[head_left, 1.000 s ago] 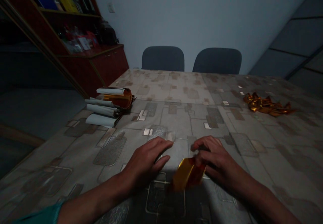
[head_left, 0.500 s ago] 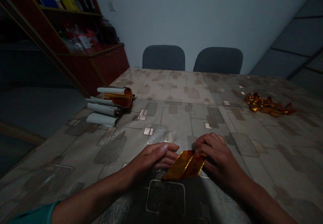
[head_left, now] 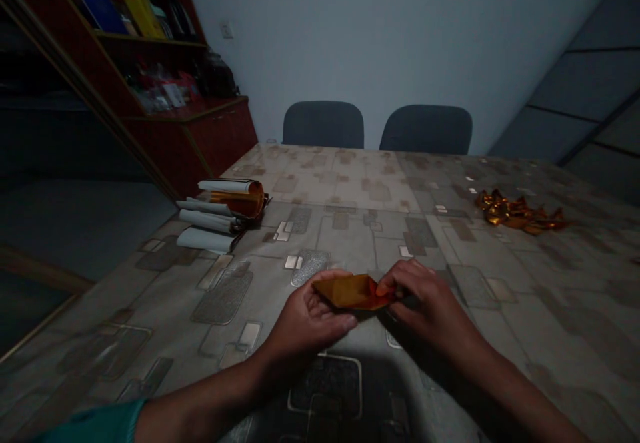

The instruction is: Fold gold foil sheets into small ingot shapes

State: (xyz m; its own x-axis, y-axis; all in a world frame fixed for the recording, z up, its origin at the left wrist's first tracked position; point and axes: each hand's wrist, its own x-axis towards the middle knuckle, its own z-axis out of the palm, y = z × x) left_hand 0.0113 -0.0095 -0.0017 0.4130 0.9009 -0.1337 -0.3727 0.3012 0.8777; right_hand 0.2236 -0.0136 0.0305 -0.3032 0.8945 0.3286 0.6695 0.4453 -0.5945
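Observation:
A folded piece of shiny gold foil paper (head_left: pixel 347 292) is held between my two hands above the table, its broad side tilted up toward me. My left hand (head_left: pixel 317 313) cups its left end, with fingers behind and thumb along the near edge. At the other end my right hand (head_left: pixel 425 293) pinches the paper, a fingertip pressed into a reddish-looking fold. Off to the left lie rolled, white-backed gold sheets (head_left: pixel 220 213). A row of folded gold foil pieces (head_left: pixel 520 213) rests on the right side of the table.
The table (head_left: pixel 340 180) has a patterned cover of rounded rectangles. Two grey chairs (head_left: pixel 323 123) stand at its far side, before a pale wall. A reddish wooden cabinet (head_left: pixel 220 136) with loaded shelves is at the back left.
My left hand has turned and closed around the left end of the foil paper. The paper has been raised and tilted flatter, while my right hand keeps its pinch.

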